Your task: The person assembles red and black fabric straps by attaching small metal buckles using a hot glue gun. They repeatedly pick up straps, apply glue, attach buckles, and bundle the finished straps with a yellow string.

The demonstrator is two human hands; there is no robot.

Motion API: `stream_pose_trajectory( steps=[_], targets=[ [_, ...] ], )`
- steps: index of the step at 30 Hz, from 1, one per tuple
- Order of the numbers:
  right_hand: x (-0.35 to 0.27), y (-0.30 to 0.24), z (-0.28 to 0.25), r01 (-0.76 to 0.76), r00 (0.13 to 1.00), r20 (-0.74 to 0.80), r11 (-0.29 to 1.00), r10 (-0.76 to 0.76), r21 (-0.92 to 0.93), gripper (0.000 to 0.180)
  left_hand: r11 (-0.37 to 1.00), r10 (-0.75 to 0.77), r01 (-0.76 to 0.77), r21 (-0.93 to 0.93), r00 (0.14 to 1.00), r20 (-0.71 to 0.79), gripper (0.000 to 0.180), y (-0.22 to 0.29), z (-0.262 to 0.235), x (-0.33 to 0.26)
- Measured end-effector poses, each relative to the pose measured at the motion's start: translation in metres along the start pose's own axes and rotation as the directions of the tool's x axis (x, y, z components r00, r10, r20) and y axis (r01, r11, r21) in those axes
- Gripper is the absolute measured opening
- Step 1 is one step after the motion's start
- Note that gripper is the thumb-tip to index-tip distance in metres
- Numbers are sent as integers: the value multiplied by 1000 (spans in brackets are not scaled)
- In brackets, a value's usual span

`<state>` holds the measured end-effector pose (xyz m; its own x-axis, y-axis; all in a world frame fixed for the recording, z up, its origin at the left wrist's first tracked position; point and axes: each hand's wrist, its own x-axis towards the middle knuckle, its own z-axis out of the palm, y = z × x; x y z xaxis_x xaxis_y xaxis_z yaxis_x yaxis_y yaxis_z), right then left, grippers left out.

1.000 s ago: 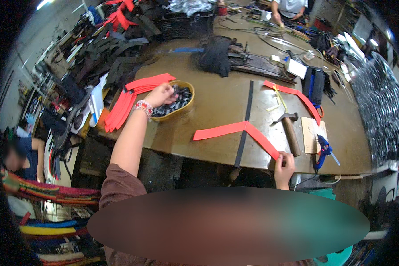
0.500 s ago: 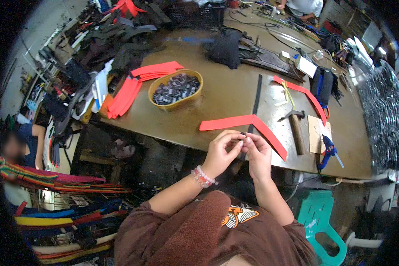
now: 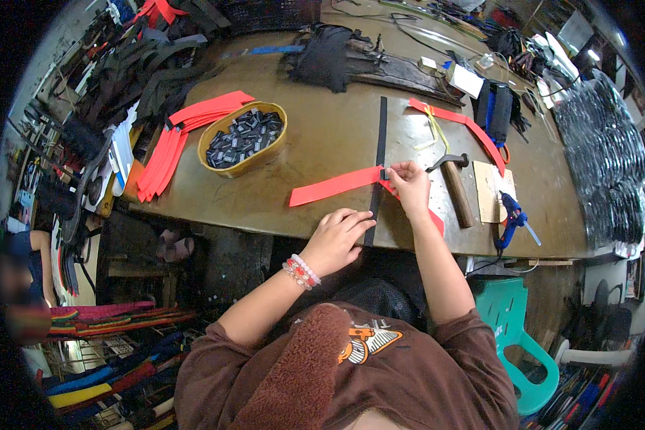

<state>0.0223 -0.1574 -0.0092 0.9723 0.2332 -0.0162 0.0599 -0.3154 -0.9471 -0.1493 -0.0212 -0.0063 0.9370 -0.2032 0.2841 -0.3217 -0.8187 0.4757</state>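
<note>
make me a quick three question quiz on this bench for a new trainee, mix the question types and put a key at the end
1. True or false: the yellow tub of small black pieces stands left of the hammer.

2. What does the right hand pinch near the bend of the red strip?
A) the hammer
B) a small black piece
C) the glue gun

3. On which wrist are the beaded bracelets worn?

Key:
1. True
2. B
3. The left
</note>
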Motion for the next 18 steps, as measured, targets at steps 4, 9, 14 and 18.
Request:
stream_pose_trajectory(
  steps=[4, 9, 14, 18],
  targets=[
    [-4, 11, 11, 111, 982, -128, 977, -136, -182, 16, 999, -29, 27, -25, 995, -95, 51, 1, 8, -2],
    [-3, 5, 7, 245, 958, -57, 904, -282, -349, 15, 997, -72, 72, -1, 988, -140, 39, 5, 13, 6],
    [-15, 8, -18, 538, 826, 157, 677, -541, -501, 19, 996, -78, 83, 36, 988, -136, 33, 6, 12, 14],
    [-29, 22, -22, 667, 730, 264, 575, -630, -474, 28, 1000, -13, 12, -5, 987, -160, 27, -5, 16, 34]
  ],
)
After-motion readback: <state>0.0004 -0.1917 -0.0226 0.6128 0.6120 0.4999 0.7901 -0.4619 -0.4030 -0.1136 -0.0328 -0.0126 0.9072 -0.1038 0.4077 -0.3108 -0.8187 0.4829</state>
